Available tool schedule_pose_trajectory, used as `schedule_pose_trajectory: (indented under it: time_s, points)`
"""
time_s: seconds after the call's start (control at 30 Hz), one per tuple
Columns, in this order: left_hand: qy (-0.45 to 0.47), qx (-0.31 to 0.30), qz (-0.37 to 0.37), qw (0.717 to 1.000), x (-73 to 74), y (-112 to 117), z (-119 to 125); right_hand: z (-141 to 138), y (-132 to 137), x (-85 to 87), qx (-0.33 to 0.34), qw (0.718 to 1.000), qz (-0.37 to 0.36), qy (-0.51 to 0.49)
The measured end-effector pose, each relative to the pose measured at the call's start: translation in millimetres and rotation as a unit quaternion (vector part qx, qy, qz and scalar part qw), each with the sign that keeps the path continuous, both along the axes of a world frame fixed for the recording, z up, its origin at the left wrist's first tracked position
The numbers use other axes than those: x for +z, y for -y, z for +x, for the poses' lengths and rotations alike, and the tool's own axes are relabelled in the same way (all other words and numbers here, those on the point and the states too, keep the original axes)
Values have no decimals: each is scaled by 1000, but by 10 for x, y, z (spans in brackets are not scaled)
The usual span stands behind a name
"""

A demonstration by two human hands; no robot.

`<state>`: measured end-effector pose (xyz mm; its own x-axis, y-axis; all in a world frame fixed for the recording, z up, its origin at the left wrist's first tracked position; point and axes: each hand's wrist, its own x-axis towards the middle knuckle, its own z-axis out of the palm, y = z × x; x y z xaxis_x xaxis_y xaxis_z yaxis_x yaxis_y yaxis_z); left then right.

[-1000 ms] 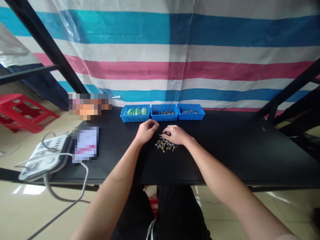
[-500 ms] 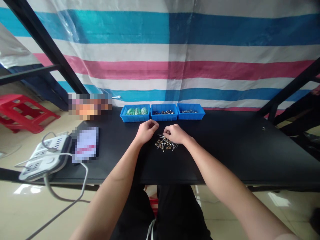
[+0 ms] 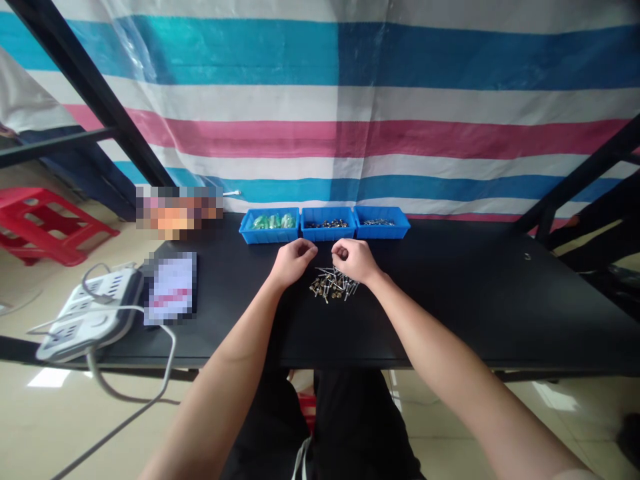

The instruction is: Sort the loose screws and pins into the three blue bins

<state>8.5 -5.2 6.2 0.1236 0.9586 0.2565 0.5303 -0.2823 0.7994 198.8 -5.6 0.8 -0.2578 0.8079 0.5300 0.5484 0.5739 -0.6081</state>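
A small heap of metal screws and brass-coloured parts (image 3: pixel 333 288) lies on the black table (image 3: pixel 450 313). My right hand (image 3: pixel 354 260) hovers just above the heap's far edge, its fingers pinched together on something too small to make out. My left hand (image 3: pixel 293 261) rests on the table to the left of the heap, fingers curled into a loose pinch; what it holds, if anything, is hidden. Behind both hands stand three blue bins in a row: the left bin (image 3: pixel 270 225) with green parts, the middle bin (image 3: pixel 329 223) with dark and brass parts, the right bin (image 3: pixel 383 222) with silvery parts.
A white power strip (image 3: pixel 90 313) with a grey cable sits at the table's left end, beside a blurred flat item (image 3: pixel 173 288). Another blurred item (image 3: pixel 177 212) lies at the back left. A striped tarp hangs behind. A red stool (image 3: pixel 47 223) stands on the floor, left.
My right hand has lifted off the heap and drawn back toward the bins, its fingers now pinched. My left hand has stayed where it was.
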Motion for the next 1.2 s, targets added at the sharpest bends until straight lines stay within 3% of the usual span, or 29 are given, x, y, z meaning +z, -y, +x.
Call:
schedule_pose_trajectory:
  time_s: [0.2,0.43,0.6,0.9,1.07,1.2]
  points:
    - [19,-12,2,1000,10,12,13,-26,15,2,-6,997,-32,-75]
    - [40,-98,15,994,4,46,21,-90,93,35,68,989,-75,-112]
    - [32,-109,29,993,34,67,23,-128,82,-9,92,969,-134,-185]
    - [40,-95,20,994,67,77,43,-156,64,-15,98,947,-190,-242]
    - [60,-42,41,996,14,25,12,-129,33,-65,63,963,-180,-192]
    - [73,-36,47,996,-14,2,-13,-114,37,-41,27,974,-151,-166]
